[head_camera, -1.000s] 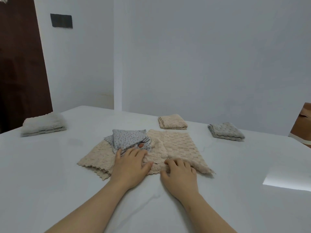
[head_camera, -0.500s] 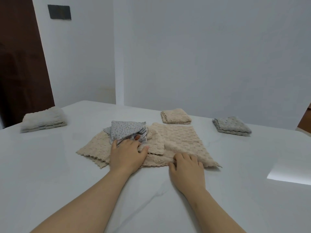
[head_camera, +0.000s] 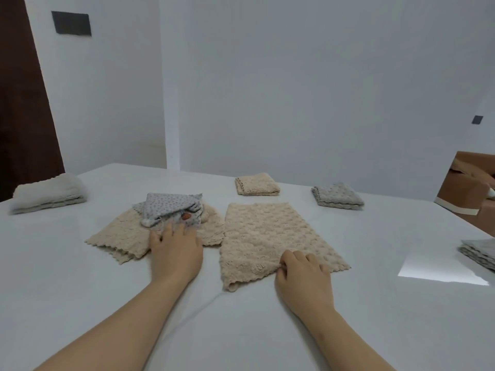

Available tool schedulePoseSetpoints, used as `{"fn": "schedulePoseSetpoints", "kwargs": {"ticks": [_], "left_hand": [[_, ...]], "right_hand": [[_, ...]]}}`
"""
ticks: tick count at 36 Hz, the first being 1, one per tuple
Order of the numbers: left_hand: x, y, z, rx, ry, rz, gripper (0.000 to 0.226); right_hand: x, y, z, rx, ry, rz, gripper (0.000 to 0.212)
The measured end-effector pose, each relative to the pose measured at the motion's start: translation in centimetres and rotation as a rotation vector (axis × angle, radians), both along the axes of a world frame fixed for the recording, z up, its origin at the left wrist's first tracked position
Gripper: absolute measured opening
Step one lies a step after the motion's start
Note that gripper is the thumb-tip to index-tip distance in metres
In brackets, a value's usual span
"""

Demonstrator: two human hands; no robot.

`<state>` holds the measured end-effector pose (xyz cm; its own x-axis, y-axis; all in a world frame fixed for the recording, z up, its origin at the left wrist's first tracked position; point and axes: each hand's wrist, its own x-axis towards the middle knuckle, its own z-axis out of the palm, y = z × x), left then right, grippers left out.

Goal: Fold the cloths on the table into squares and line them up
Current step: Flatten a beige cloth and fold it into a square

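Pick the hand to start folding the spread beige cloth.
Right. The right hand pinches the near edge of the spread beige cloth; the left hand presses flat on the neighbouring pile.

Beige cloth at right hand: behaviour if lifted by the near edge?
Likely floppy: the beige cloth puckers where the right hand grips it. Probably light: it lies thin and flat. Nubby pile may drag on the glossy table.
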<state>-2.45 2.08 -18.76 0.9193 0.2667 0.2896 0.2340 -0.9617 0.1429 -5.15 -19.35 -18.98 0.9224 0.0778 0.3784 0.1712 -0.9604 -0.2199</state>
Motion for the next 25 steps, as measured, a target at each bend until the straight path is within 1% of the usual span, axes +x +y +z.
{"fn": "schedulePoseSetpoints", "kwargs": {"ticks": [2, 3, 5, 6, 9, 10, 12, 13, 15, 16, 18, 19, 20, 22, 25], "left_hand": [[-0.8, -1.0, -0.3, 0.018, -0.101, -0.129, 0.046], [-1.3, -1.5, -0.5, -0.001, -0.145, -0.211, 0.052], [-1.8, -2.6, -0.5, -0.08, -0.184, -0.363, 0.072], [-2.0, -3.0, -0.5, -0.127, -0.166, -0.411, 0.077], [-2.1, -4.0, -0.4, -0.235, -0.015, -0.51, 0.085], [-2.2, -4.3, -0.4, -0.233, 0.032, -0.543, 0.087], [-2.4, -4.6, -0.3, -0.162, 0.125, -0.594, 0.091], [-2.4, -4.7, -0.4, -0.129, 0.155, -0.604, 0.091], [-2.3, -4.5, -0.3, -0.148, 0.138, -0.598, 0.082], [-2.1, -4.3, -0.3, -0.184, 0.092, -0.592, 0.075], [-1.5, -3.9, -0.4, -0.254, 0.012, -0.585, 0.055], [-1.2, -3.6, -0.4, -0.283, -0.014, -0.585, 0.043], [-1.0, -3.4, -0.4, -0.307, -0.042, -0.58, 0.037], [-0.7, -3.0, -0.2, -0.36, -0.102, -0.534, 0.035], [-0.5, -2.6, 0.1, -0.482, -0.244, -0.475, 0.032]], "right_hand": [[-0.1, 0.0, 0.0, -0.025, 0.006, -0.006, 0.018], [-0.1, 0.1, 0.0, -0.033, 0.004, -0.011, 0.019], [-0.2, 0.2, 0.2, -0.028, 0.011, -0.018, 0.02], [-0.3, 0.1, 0.3, -0.024, 0.003, -0.009, 0.02], [-0.2, 0.2, 0.0, -0.031, -0.045, -0.021, 0.019], [-0.2, 0.4, 0.1, -0.02, -0.057, -0.026, 0.016], [0.2, 0.3, -0.4, 0.015, -0.133, -0.024, 0.007], [0.3, 0.3, -0.4, 0.006, -0.145, -0.026, 0.007], [0.2, 0.2, -0.2, -0.015, -0.102, -0.008, 0.004], [0.3, -0.1, 0.0, -0.033, -0.075, 0.008, 0.01], [0.7, -0.7, 0.1, -0.029, -0.089, 0.03, 0.02], [0.9, -0.8, 0.3, -0.009, -0.072, 0.037, 0.021], [1.0, -0.8, 0.4, 0.01, -0.057, 0.044, 0.021], [1.3, -1.0, 0.5, 0.061, -0.037, 0.053, 0.018], [1.5, -1.2, 0.9, 0.109, -0.039, 0.061, 0.012]]}}
